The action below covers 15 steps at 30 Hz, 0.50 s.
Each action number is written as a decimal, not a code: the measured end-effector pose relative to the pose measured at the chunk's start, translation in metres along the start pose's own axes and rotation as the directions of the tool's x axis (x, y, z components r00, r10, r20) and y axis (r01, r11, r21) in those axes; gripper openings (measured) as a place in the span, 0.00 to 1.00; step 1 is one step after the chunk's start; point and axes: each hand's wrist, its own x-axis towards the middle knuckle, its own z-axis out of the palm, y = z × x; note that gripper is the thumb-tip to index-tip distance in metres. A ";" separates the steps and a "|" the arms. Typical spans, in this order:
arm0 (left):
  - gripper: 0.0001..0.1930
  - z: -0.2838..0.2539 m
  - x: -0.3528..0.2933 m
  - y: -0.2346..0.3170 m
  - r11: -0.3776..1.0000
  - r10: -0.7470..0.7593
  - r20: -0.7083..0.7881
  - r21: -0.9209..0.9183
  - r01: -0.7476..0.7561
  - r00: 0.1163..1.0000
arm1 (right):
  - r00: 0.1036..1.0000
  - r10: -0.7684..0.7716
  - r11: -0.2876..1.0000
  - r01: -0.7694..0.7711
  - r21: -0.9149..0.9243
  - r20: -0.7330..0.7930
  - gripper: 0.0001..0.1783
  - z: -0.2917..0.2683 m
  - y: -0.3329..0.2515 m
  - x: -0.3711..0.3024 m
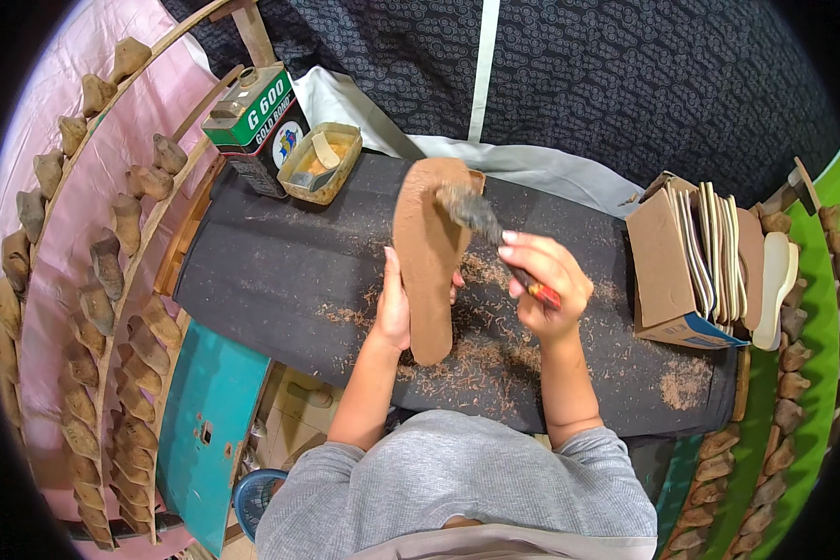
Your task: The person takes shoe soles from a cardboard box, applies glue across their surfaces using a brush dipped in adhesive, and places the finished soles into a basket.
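Note:
My left hand (395,306) grips a brown shoe sole (427,271) by its lower left edge. The sole stands lengthwise over the table, its broad end away from me. Fingertips show at its right edge too. In my right hand (553,285) is a brush (479,219) with a dark, red-ended handle, held between thumb and fingers. Its crusted bristles touch the upper right part of the sole. A wet-looking patch lies around the bristle tips. Behind the sole's upper right edge, a bit of another brown piece shows.
Brown shavings (485,364) litter the dark-covered table (280,252). At the back left stand a green and black metal can (257,126) and a tub (322,163) of yellowish stuff. A cardboard box (663,266) of pale soles is at right. Racks of shoe lasts (103,261) flank the table.

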 end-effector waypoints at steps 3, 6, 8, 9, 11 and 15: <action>0.41 0.004 -0.001 -0.004 0.997 -0.009 0.033 0.073 0.006 0.999 | 0.999 0.029 0.998 -0.028 -0.048 0.021 0.17 0.006 0.007 0.007; 0.39 -0.006 0.000 0.000 1.000 -0.005 0.079 0.023 0.003 0.997 | 0.997 0.012 1.000 -0.012 0.004 0.070 0.18 0.014 0.010 0.000; 0.38 -0.011 0.001 0.005 1.000 0.011 0.039 -0.016 -0.010 0.999 | 0.994 0.031 0.997 -0.038 0.065 0.102 0.18 0.014 0.002 -0.007; 0.38 -0.012 0.003 0.007 0.998 0.024 -0.001 -0.053 -0.024 1.000 | 0.992 0.032 0.994 -0.044 0.099 0.120 0.17 0.015 0.000 -0.012; 0.38 -0.001 0.004 0.017 0.992 0.037 -0.126 -0.114 -0.052 0.991 | 0.987 0.012 0.982 -0.042 0.184 0.163 0.15 0.017 -0.004 -0.025; 0.38 -0.020 0.006 0.023 0.988 0.118 -0.151 -0.077 -0.131 0.981 | 0.966 -0.002 0.958 -0.072 0.277 0.259 0.15 0.016 -0.016 -0.041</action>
